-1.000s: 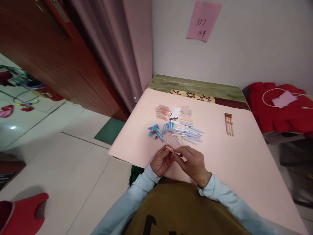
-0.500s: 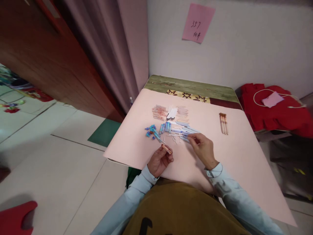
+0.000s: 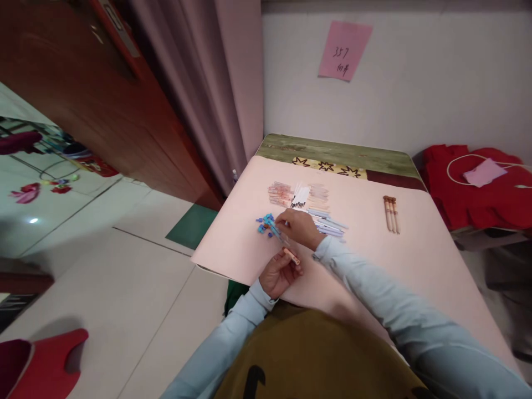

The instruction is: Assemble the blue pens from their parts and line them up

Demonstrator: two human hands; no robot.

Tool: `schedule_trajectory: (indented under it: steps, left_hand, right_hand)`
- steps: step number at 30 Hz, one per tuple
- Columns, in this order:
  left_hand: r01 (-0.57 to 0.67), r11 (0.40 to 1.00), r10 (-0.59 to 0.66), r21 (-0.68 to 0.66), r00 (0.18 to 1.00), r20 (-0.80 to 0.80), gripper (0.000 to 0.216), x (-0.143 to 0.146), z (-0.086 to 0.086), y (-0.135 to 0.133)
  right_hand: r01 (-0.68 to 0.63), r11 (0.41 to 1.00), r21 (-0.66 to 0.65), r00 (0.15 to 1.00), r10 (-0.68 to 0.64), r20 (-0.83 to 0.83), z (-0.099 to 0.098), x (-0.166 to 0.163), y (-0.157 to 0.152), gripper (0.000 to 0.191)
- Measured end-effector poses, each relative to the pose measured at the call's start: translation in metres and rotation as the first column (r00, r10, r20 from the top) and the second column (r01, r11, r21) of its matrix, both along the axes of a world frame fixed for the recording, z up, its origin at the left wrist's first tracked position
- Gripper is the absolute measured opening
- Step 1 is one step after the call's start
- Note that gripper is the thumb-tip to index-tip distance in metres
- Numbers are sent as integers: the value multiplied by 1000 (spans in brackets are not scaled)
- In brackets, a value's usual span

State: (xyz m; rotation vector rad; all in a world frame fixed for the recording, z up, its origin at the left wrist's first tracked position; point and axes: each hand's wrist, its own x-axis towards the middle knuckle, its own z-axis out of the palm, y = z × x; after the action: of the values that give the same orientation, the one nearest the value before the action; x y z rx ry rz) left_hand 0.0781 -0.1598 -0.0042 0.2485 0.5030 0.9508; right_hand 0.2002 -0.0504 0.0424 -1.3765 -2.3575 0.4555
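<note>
My left hand [image 3: 277,274] is closed around a short peach-coloured pen barrel [image 3: 292,256], low over the front of the table. My right hand [image 3: 301,226] reaches across to the left with bent fingers pinched together. Its fingertips are at a few light-blue pen tubes [image 3: 273,227], and whatever they grip is too small to make out. Beside them lies a small pile of blue caps [image 3: 262,228]. Blue and lilac pen barrels [image 3: 330,230] lie partly behind that hand. Farther back are white refills with dark tips [image 3: 300,195], between reddish clear tubes [image 3: 280,194] and pale peach tubes [image 3: 319,197].
Three brown-topped pens [image 3: 391,214] lie side by side on the right of the pink-covered table [image 3: 428,277]. A red cloth-covered seat [image 3: 449,199] with a white cord stands beyond the right edge. A wooden door [image 3: 166,127] and a curtain [image 3: 236,72] border the left.
My right hand has moved left, from the blue and lilac barrels to the light-blue tubes near the caps. My left hand keeps the peach barrel. The view has shifted slightly.
</note>
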Motion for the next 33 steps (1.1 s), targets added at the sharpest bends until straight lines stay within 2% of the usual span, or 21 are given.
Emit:
schedule_trajectory:
  steps: [3,8,12,16,19,23,25,29,33]
  left_hand:
    - [15,1000,-15,25,1000,-6,26,-1,1,-1]
    - [26,998,-27,50,999,19,24,-2,1,0]
    - [29,997,-31,67,999,24,22,-2,2,0]
    - [30,997,-32,74,999,29,22,-2,2,0]
    - [28,997,-30,78,999,25,21,-3,0,0]
    - [9,999,-10,54,1000,18,20,-3,-2,1]
    - [-6,999,5,44,1000,18,17,-3,0,2]
    - [-19,1000,19,18,1000,25,17,1,3,6]
    - [-1,1000,1,3,1000,25,18,2,3,8]
  right_hand:
    - [-53,996,-71,991,61,119,-1,-25,13,20]
    - [-98,992,-85,964,116,238,-7,-43,22,23]
    - [-110,991,-77,961,126,245,-11,-46,24,21]
    - [-93,994,-62,964,105,243,-5,-44,24,21]
    - [-33,999,-20,982,36,188,1,-29,18,22]
    - [164,985,45,985,-161,-60,-2,17,-16,16]
    - [238,970,43,967,-233,-98,-8,44,-43,16]
    - [214,976,36,977,-214,2,-24,77,-94,13]
    - [172,982,73,983,-177,58,-38,80,-113,18]
